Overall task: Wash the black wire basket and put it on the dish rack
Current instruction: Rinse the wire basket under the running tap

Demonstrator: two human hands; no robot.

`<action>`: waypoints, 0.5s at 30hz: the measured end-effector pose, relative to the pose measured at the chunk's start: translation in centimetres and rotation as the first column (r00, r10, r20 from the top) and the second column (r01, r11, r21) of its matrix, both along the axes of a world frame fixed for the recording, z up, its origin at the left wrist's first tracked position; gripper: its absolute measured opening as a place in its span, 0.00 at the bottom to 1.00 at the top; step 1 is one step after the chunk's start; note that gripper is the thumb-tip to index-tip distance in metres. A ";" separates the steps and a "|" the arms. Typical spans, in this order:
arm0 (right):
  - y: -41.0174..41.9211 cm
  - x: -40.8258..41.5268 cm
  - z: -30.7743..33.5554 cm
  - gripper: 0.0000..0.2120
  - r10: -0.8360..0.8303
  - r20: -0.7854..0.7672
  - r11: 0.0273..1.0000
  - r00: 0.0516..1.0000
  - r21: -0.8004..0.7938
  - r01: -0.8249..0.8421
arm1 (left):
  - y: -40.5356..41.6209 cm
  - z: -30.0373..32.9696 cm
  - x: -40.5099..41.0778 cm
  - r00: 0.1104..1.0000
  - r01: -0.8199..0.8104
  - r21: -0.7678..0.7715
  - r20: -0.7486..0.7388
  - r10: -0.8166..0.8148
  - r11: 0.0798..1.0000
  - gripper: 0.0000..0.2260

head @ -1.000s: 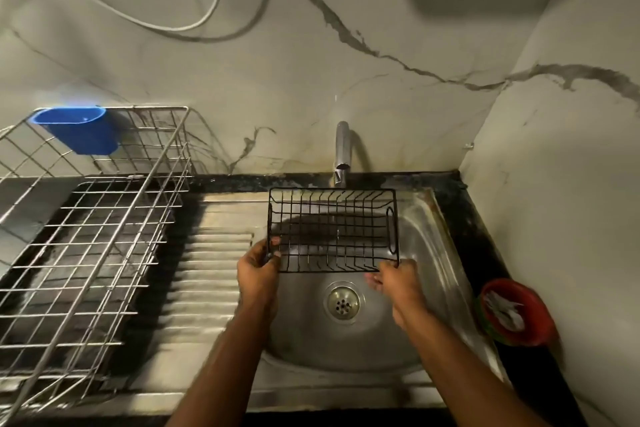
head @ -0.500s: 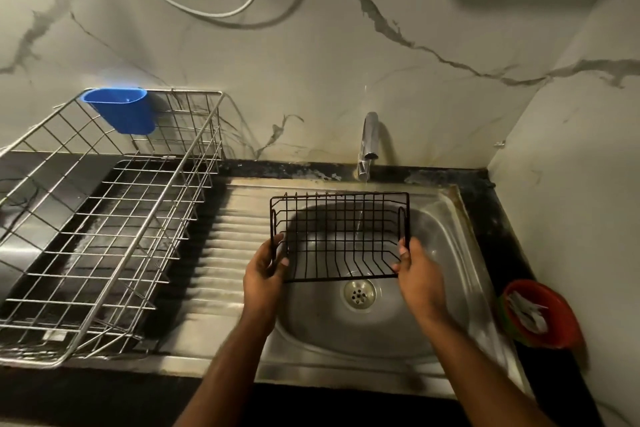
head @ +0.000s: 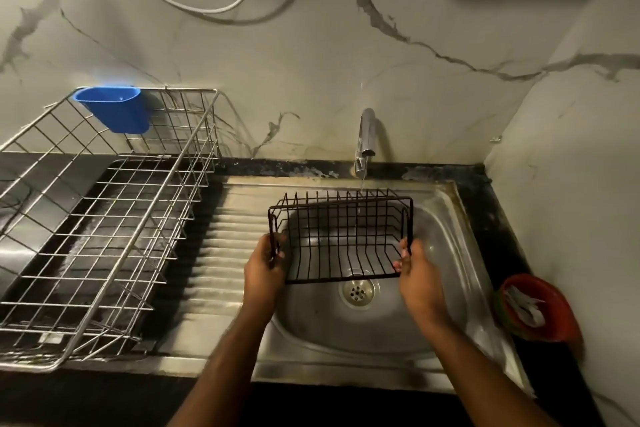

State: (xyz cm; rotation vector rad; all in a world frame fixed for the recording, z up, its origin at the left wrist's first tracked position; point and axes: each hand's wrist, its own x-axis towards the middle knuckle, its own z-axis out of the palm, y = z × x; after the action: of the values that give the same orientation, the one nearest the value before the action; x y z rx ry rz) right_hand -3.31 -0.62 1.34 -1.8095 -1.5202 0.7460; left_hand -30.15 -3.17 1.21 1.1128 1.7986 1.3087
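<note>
The black wire basket [head: 341, 236] hangs over the steel sink [head: 446, 239], tilted with its open side toward me. My left hand [head: 263, 267] grips its left end and my right hand [head: 417, 270] grips its right end. A thin stream of water runs from the chrome tap [head: 365, 135] onto the basket's far right part. The silver wire dish rack [head: 104, 218] stands on the counter to the left, with nothing in it.
A blue plastic cup [head: 116, 109] hangs on the rack's back rail. The ribbed drainboard [head: 221, 253] lies between rack and sink. A red bowl [head: 535, 307] holding pale scraps sits on the dark counter at right. Marble walls close the back and right.
The basket has tipped from upright to open side facing me and shifted under the running water. My right hand moved up onto its right end. The camera view shifted left.
</note>
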 end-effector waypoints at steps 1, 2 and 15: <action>0.0 0.1 0.1 0.12 -0.005 -0.012 1.000 1.000 0.004 0.005 | -0.2 -0.2 0.1 1.000 -0.010 0.000 0.006 0.010 1.000 0.16; -0.1 0.2 0.3 0.12 -0.001 -0.015 1.000 1.000 0.014 0.001 | -0.4 -0.3 0.3 1.000 -0.015 0.009 0.009 0.015 1.000 0.16; -0.4 -2.0 4.7 0.14 0.073 0.084 0.960 0.994 0.266 -0.093 | -0.2 3.9 -1.6 0.980 -0.154 0.197 -0.096 0.176 0.968 0.17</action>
State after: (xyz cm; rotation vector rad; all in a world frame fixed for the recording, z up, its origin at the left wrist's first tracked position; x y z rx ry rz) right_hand -5.35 -1.02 6.05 -1.5932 -1.6660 0.4874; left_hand -31.71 -3.40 5.09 1.1786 1.9152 1.5710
